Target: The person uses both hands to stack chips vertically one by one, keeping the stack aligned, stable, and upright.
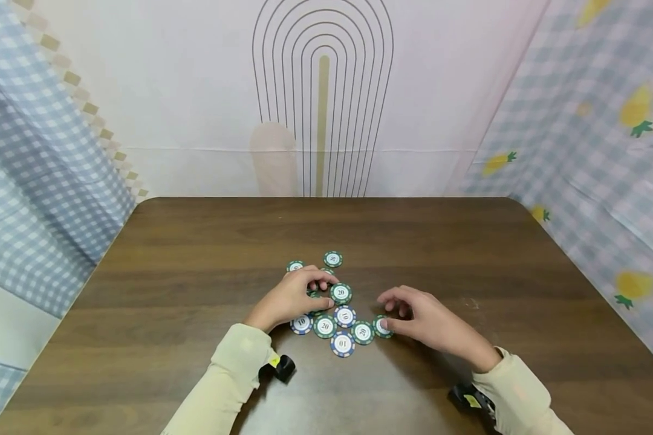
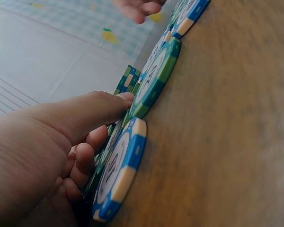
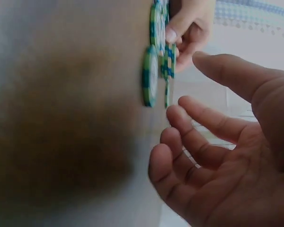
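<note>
My left hand point(image 1: 296, 294) reaches over a loose group of poker chips. Its thumb and index finger hold the sides of a short stack of green-edged poker chips point(image 1: 340, 293) marked 20. In the left wrist view the thumb rests by the stack point(image 2: 128, 79), just beyond a flat blue-and-cream chip point(image 2: 119, 172). My right hand point(image 1: 427, 317) hovers at the right end of the group, fingers loosely bent and holding nothing. Its thumb tip overlaps a green chip point(image 1: 380, 327) in the head view; the right wrist view shows the thumb apart from the chips.
Blue chips point(image 1: 343, 344) and green chips point(image 1: 363, 332) lie flat in front of the stack. Another green chip point(image 1: 333, 259) lies behind it, and some are partly hidden under the left hand. The brown wooden table point(image 1: 207, 235) meets patterned cloth at its back and sides.
</note>
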Available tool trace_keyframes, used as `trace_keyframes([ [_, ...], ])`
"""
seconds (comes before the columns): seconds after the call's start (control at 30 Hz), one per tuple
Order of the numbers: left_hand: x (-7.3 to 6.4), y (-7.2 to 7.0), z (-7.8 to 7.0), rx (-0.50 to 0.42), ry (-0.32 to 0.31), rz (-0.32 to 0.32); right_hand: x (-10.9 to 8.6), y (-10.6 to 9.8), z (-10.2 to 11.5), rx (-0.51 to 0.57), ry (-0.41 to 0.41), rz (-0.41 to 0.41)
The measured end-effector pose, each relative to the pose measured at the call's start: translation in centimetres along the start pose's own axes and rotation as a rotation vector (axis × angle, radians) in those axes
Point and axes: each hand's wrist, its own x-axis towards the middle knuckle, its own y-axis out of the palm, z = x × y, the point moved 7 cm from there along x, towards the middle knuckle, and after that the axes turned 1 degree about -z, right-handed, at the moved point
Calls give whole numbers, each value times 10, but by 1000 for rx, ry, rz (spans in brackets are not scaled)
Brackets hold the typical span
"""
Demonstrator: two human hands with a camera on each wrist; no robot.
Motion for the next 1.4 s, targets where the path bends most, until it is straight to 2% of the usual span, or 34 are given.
trace_keyframes([
  [0.23,1,-2,-1,2,19,-2,-6,5,0,-27,-33,-15],
  [0.53,1,-6,1,8,4,-11,-4,12,0,-70,14,-4],
  [0.77,0,0,-1,-6,2,15,-9,19,1,-97,25,7],
  [1.17,-1,-1,0,6,26,-8,-10,22,10,-260,-41,-10],
  [1.4,-1,1,0,-3,11,7,-14,17,12,-396,-47,-62],
])
